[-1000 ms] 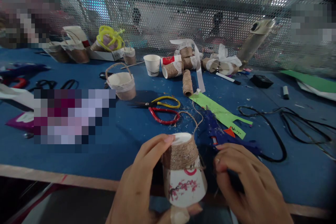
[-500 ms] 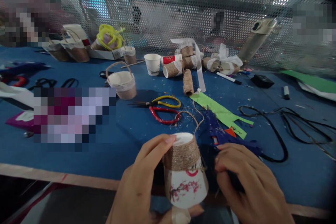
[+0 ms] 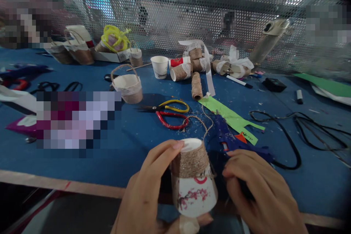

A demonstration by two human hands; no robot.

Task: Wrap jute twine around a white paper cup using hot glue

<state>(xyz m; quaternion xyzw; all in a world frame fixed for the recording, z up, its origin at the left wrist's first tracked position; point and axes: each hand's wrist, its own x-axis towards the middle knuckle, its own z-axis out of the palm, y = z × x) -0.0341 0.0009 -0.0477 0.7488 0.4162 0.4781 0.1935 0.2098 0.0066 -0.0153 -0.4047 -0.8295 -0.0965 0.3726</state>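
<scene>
My left hand (image 3: 148,186) holds a paper cup (image 3: 195,195) bottom-up, with fingers on its top and the thumb under its rim. Rough twine (image 3: 190,162) is wound around the upper half; a pink blossom print shows below. From the cup a loose strand runs up toward a twine spool (image 3: 196,86). Close to the cup's right side is my right hand (image 3: 255,186), its fingers curled and pressed together; whatever is between them is hidden. A blue glue gun (image 3: 226,135) lies just beyond that hand.
Scissors (image 3: 171,111) with red and yellow handles lie ahead, near a small twine-handled basket (image 3: 128,87). A green strip (image 3: 230,117) lies by the glue gun, whose black cord (image 3: 293,150) loops right. Wrapped cups (image 3: 182,71) line the back before a perforated metal panel (image 3: 175,11).
My right hand's fingertips have shifted very slightly toward the cup. The cup and my left hand stay in place.
</scene>
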